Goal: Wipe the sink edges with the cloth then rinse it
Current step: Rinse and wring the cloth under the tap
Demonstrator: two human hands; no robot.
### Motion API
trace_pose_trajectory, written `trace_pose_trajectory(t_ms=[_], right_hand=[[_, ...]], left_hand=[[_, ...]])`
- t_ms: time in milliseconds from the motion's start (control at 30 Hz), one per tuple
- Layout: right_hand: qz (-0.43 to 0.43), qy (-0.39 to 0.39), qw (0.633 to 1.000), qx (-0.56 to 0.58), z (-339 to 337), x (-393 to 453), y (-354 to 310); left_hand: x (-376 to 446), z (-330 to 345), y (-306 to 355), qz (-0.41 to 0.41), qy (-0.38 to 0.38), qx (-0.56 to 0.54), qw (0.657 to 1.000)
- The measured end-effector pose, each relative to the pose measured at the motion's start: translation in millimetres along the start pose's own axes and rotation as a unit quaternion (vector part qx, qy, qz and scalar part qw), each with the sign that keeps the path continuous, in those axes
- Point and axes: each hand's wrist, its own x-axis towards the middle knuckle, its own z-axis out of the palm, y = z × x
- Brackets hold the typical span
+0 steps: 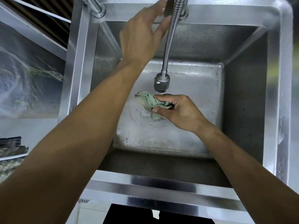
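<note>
Head-camera view: a crumpled pale green cloth [151, 101] is gripped in the closed right hand [179, 112], low in the basin of the square stainless-steel sink [273, 94], just below the round spray head of the flexible ribbed metal faucet hose [161, 82]. The drain is mostly hidden behind the hand. The left hand [142, 34] is raised to the back of the sink, fingers loosely curled at the faucet base; whether a handle is actually grasped cannot be told, as it is blurred. Rippled water is seen on the basin floor, though no clear stream is visible.

The rinsing step appears to be in hand. It would be done well if the cloth were kept directly under the spray head, the flow opened moderately to limit splashing, and the fabric squeezed and loosened repeatedly until the runoff looks clear.
</note>
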Motion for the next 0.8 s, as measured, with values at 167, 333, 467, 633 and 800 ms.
trace_pose_trajectory(t_ms=[167, 333, 467, 633, 800], right_hand=[[0.009, -0.027, 0.998, 0.047, -8.0, 3.1, 0.7], [0.021, -0.095, 0.995, -0.031, -15.3, 6.9, -6.7], [-0.004, -0.073, 0.994, -0.082, -16.6, 7.7, -2.1], [-0.068, -0.033, 0.989, -0.123, -6.6, -8.0, 5.6], [0.136, -0.242, 0.954, 0.114, -37.3, -4.6, 9.7]], left_hand=[[-68.7, -22.2, -37.6, -0.19, -0.297, -0.117, 0.928], [-88.7, -18.0, -59.3, -0.375, -0.583, -0.299, 0.656], [-94.6, -5.4, -76.1, -0.261, -0.735, -0.278, 0.561], [-88.7, -5.8, -64.5, -0.237, -0.775, -0.185, 0.556], [-93.9, -12.7, -45.2, -0.052, -0.73, 0.022, 0.681]])
